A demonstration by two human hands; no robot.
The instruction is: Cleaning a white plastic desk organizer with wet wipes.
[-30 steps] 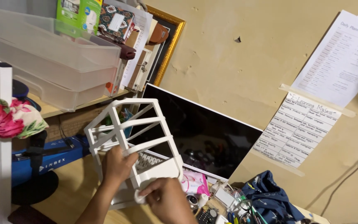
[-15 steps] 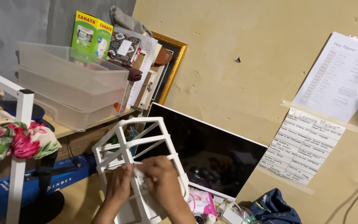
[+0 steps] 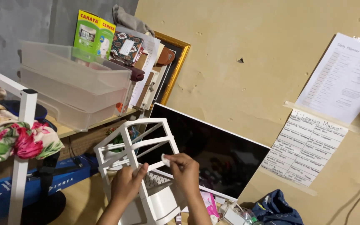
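A white plastic frame rack [image 3: 140, 148] with slanted bars stands tilted in front of me, over the desk. My left hand [image 3: 126, 184] grips its front bar from below. My right hand [image 3: 183, 166] is up at the rack's right side and pinches a small white piece [image 3: 165, 160] between thumb and fingers, next to a bar. A white keyboard shows through the rack's lower part.
A dark monitor [image 3: 213, 154] leans at the wall behind the rack. Clear stacked trays [image 3: 71, 85], boxes and a gold picture frame fill the shelf at left. A white post [image 3: 21, 158] with floral cloth [image 3: 19, 139] stands left. Papers [image 3: 326, 125] hang on the wall; blue cloth and cables lie lower right.
The view has tilted so the rack sits lower. My right hand has risen from the rack's base to its right side with the small white piece; my left hand stays on the rack.
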